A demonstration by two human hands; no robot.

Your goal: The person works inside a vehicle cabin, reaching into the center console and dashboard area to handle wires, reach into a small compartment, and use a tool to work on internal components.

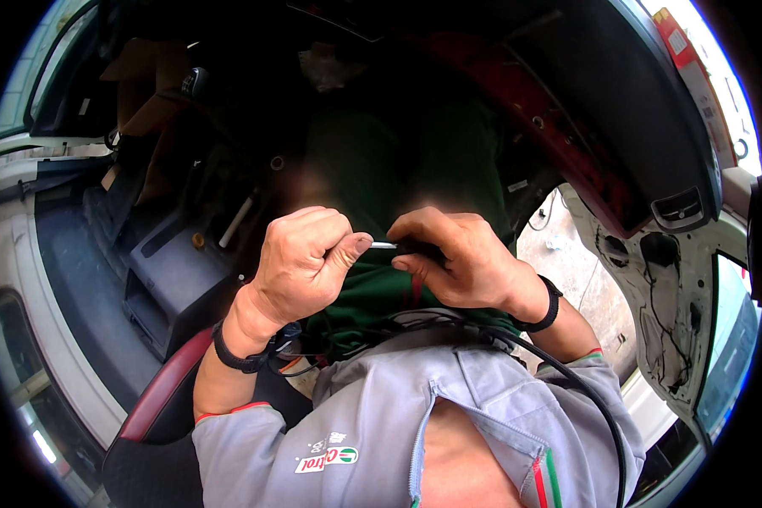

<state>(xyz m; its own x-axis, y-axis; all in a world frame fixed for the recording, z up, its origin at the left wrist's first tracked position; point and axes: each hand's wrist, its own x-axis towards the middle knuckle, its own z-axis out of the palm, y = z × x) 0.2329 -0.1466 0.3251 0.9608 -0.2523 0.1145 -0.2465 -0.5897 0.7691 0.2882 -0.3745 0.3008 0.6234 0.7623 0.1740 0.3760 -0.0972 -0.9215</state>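
Note:
Above my lap, my left hand (309, 254) is closed in a fist, its thumb pressed over one end of a thin white wire-like piece (383, 245). This piece bridges the short gap between my hands. Its other end meets the curled fingers of my right hand (457, 258). Something dark shows between the right thumb and fingers, but shadow hides what it is. Below the hands, several thin black cables (415, 320) lie across my lap. A thicker black cable (580, 379) passes over my right side.
I sit inside a vehicle. A dashboard panel with an air vent (679, 209) and an opened door (665, 296) with bare wiring are on the right. To the left are a grey console (178, 271), an open cardboard box (148, 80) and a red-edged seat (165, 381).

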